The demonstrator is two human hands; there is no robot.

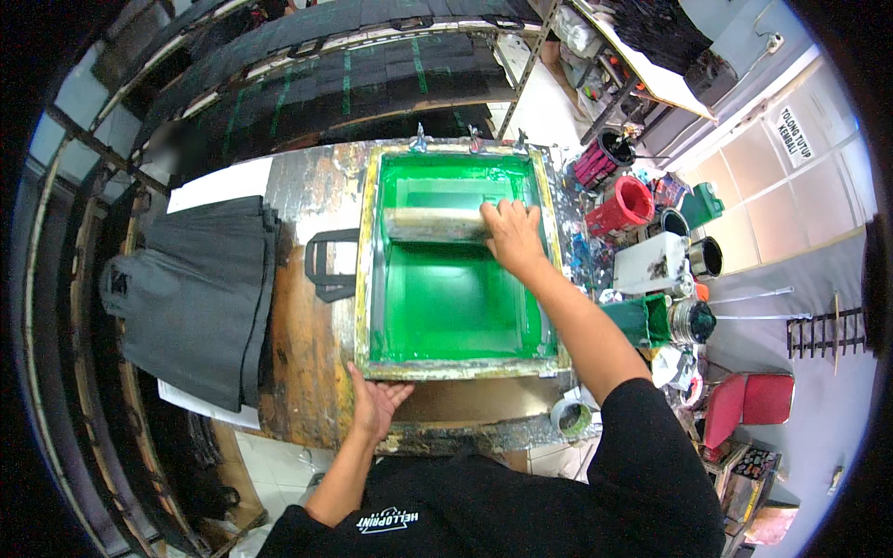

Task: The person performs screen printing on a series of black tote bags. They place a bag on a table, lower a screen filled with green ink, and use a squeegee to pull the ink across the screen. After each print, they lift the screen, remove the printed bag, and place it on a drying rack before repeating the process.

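A screen-printing frame (364, 279) with pale, paint-stained wooden edges lies on the work table, its mesh coated in wet green ink (453, 302). My right hand (513, 237) is closed over the right end of a squeegee (430, 224), which lies crosswise on the mesh in the frame's far half. At the frame's near left corner is my left hand (375, 405), fingers spread, thumb up against the edge and nothing held. Dark fabric handles (332, 265) stick out from beneath the frame's left side; whatever they belong to is hidden.
A stack of dark grey fabric bags (200, 307) covers the table's left. Ink tubs, including a red bucket (620, 206) and a green-stained container (648, 319), crowd the right side. A tape roll (570, 418) sits at the near right edge. Racks of dark pieces (353, 79) stand beyond.
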